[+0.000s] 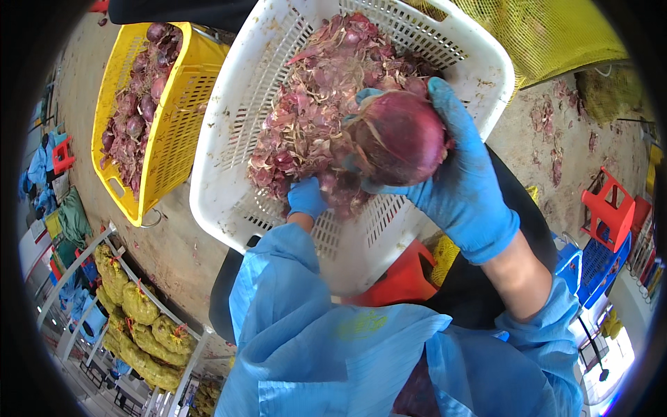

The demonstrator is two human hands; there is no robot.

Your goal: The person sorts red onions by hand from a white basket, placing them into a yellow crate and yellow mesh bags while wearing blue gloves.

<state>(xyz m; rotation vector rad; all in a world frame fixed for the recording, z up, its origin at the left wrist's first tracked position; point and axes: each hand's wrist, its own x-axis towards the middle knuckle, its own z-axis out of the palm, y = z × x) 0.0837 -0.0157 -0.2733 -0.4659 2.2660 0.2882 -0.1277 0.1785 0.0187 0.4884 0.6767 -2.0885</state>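
Between one and two o'clock, holding a big red onion (pixel 410 139) clasped in the right hand (pixel 462 198), above a white basket (pixel 215 132) of onions (pixel 358 31) and dry skins (pixel 299 142). Near centre, toward ten o'clock, touching the skins with the left hand (pixel 306 198); cannot tell whether gripping anything.

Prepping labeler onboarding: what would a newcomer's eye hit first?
Probably the large red-purple onion in the gloved right hand, right of center. Next, the white basket at top center, holding a heap of onions and loose skins, the gloved left hand at the heap's near edge. Then the yellow crate, upper left.
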